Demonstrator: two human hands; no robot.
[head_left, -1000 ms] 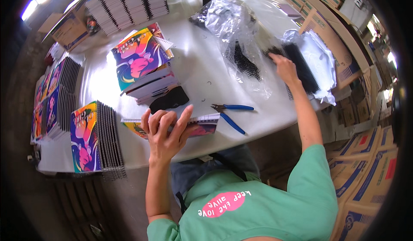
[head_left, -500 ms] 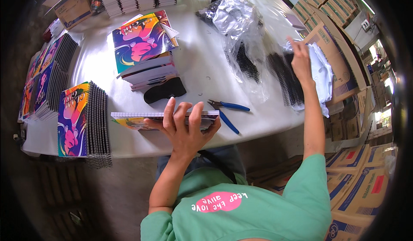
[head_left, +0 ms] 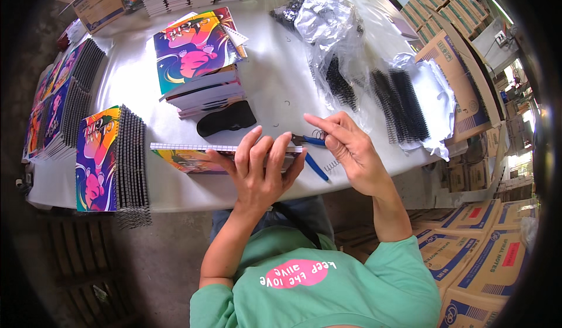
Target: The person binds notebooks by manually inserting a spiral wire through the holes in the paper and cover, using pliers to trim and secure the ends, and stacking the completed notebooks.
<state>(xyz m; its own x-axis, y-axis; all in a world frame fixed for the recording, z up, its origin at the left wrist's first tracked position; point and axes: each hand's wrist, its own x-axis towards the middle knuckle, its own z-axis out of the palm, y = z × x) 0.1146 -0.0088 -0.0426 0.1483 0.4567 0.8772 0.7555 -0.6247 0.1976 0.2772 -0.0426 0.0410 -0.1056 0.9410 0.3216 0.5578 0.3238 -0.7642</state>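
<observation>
Holding dark coil (head_left: 332, 167) right of notebook (head_left: 186, 159); step looks like starting the binding. Left hand (head_left: 259, 173) grips notebook on edge near the counter (head_left: 266, 88)'s near side, long axis left-right, page edge up. Right hand (head_left: 352, 155) pinches coil (its axis unclear). Next move likely calls for aligning coil end to the page edge.

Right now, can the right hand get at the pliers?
Probably yes: the pliers lie close by, one blue handle uncovered, though the right hand seems to hold a wire coil.
</observation>
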